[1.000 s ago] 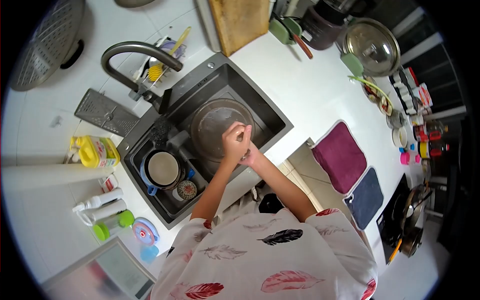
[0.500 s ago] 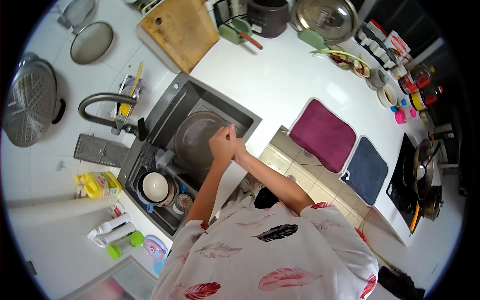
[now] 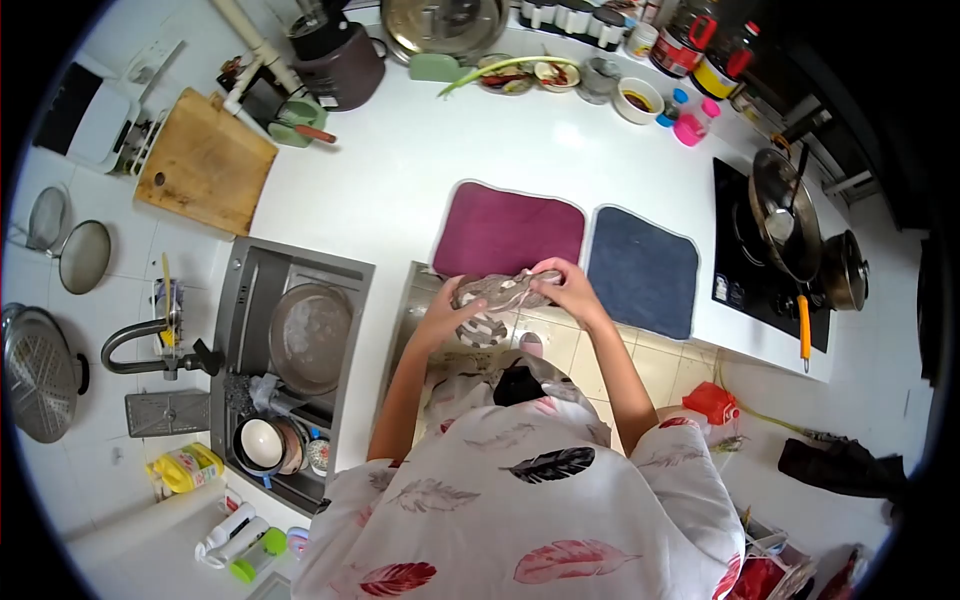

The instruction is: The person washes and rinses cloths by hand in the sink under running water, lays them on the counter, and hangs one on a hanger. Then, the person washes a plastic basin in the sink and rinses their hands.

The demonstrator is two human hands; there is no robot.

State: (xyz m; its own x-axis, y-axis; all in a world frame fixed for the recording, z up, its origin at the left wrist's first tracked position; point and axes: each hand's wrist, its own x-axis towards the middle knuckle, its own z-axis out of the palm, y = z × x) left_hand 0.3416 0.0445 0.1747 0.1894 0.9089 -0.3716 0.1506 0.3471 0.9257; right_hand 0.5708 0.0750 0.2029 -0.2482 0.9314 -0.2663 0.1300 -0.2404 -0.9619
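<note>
Between my two hands is a bunched grey-brown cloth [image 3: 507, 290] with pale streaks, held just in front of the counter edge. My left hand [image 3: 440, 315] closes on its left end. The right end is pinched by the fingers of my right hand [image 3: 568, 292]. Just beyond the cloth lies a maroon mat [image 3: 512, 228] on the counter, and to its right a dark blue mat [image 3: 643, 270]. Both mats reach the front edge.
The sink [image 3: 362, 330] on the left contains a large round pan [image 3: 310, 338] and several bowls. A wooden cutting board [image 3: 205, 165] leans behind it. On the right, a wok [image 3: 785, 215] with an orange handle sits on the stove [image 3: 735, 235]. Seasoning bottles line the back.
My hands were pressed together over the sink edge; they are now apart, holding the cloth before the maroon mat. The view has turned right, away from the sink.
</note>
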